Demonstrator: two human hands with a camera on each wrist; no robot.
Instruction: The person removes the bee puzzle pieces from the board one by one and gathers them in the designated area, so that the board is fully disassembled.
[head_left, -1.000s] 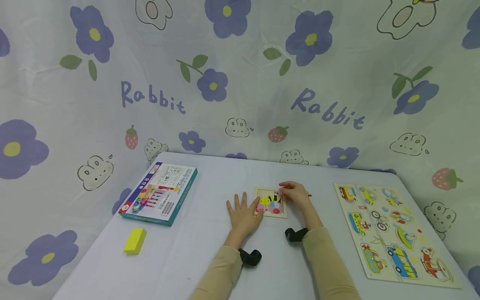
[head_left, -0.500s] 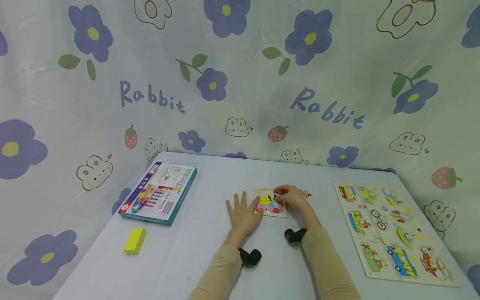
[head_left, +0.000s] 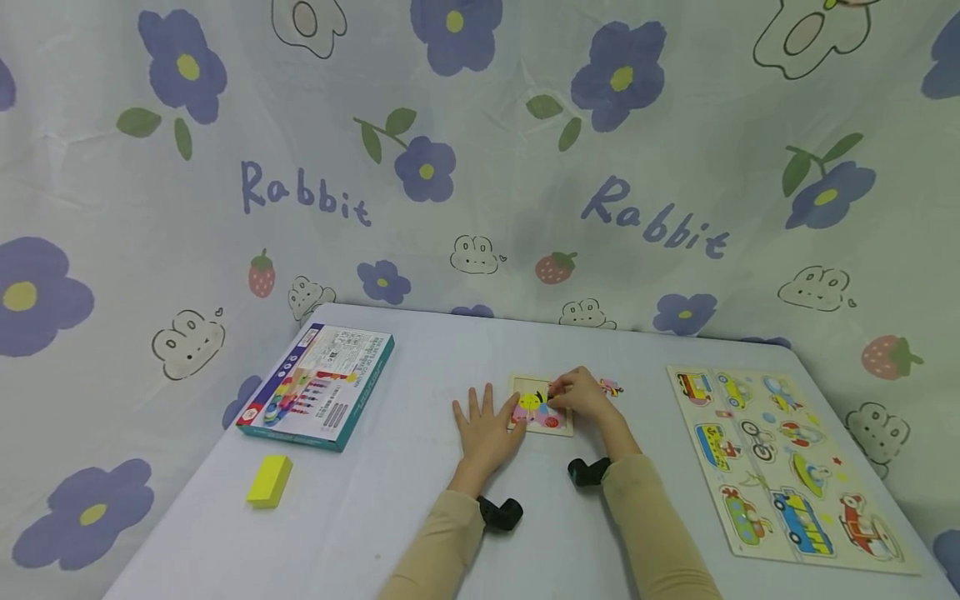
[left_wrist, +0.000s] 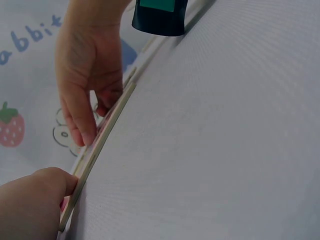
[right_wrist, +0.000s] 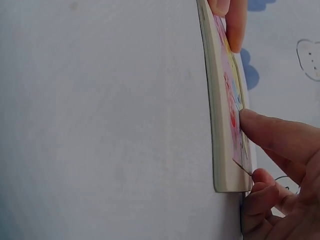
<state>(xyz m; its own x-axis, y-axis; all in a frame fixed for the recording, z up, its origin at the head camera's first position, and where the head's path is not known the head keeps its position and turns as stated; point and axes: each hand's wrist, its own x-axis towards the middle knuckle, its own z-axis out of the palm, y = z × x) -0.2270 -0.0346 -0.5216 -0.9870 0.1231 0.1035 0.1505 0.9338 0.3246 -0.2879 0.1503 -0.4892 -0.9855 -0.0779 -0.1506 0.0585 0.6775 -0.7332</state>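
Two bare hands at work over a small framed puzzle (right_wrist: pixel 221 150), flat on the desk (head_left: pixel 420 533). Puzzle lies between them: right of the left hand (head_left: pixel 486 435), just left of the right hand (head_left: pixel 588 396).

Left hand: palm down, fingers spread on the desk beside the frame; its thumb reaches across the puzzle's left side and rests on the picture. Right hand: comes in over the right edge, thumb and fingers bent, pinching a pink puzzle piece (right_wrist: pixel 237 145) against the right part of the picture. Whether the piece sits fully down, I cannot tell; fingers cover part of it.

Picture in the frame: yellow round face, black marks, red spot near the lower right. A loose pink piece (head_left: pixel 611 387) lies on the desk just beyond the right hand.

Well to the right, a large picture board (head_left: pixel 776 492) of vehicles. Far left, a flat teal-edged box (head_left: pixel 330 383); nearer the person, a yellow block (head_left: pixel 270 482).
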